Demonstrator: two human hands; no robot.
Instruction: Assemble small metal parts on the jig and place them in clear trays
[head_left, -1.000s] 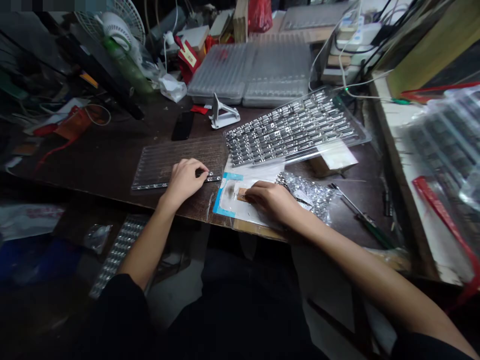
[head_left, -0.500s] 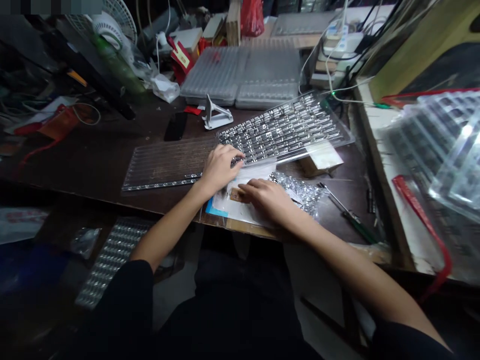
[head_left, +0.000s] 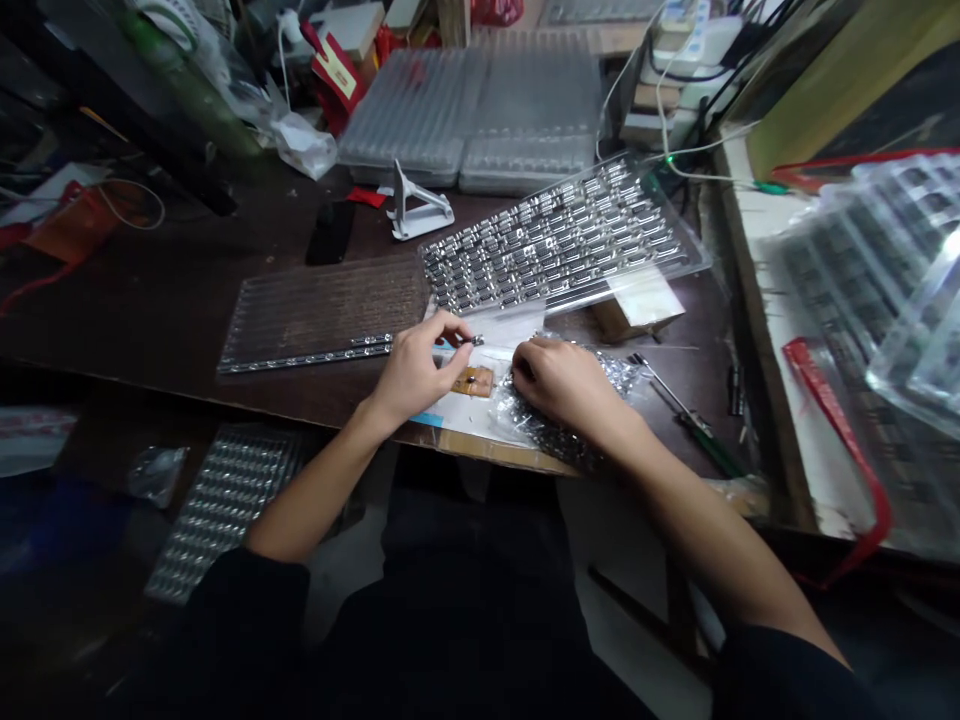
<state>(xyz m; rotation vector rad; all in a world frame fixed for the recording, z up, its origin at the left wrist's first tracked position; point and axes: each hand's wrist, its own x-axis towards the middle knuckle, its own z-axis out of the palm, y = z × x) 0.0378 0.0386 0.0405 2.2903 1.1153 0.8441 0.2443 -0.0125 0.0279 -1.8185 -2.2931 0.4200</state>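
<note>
Between the thumb and forefinger of my left hand (head_left: 414,372) is a small shiny metal part (head_left: 478,341). Just below those fingertips, a small brown block (head_left: 480,381) with a dark piece on it lies on a white sheet (head_left: 469,408). My right hand (head_left: 566,378) has its fingers curled together over a clear plastic bag (head_left: 551,430) of small silvery parts; what they grip is hidden. Behind the hands, a clear ribbed tray (head_left: 577,240) holds rows of metal parts. Left of them, another clear tray (head_left: 322,300) has parts along its near edge.
A green-handled screwdriver (head_left: 705,440) and a small box (head_left: 641,303) lie to the right. Behind stand a white phone stand (head_left: 421,208), a dark phone (head_left: 330,232) and stacked clear trays (head_left: 525,110). More plastic trays (head_left: 885,270) fill the right side ledge.
My left hand has moved down and left from the filled tray and now shows a metal part in its pinch. The right hand has shifted from the brown block onto the bag. The view has tilted downward.
</note>
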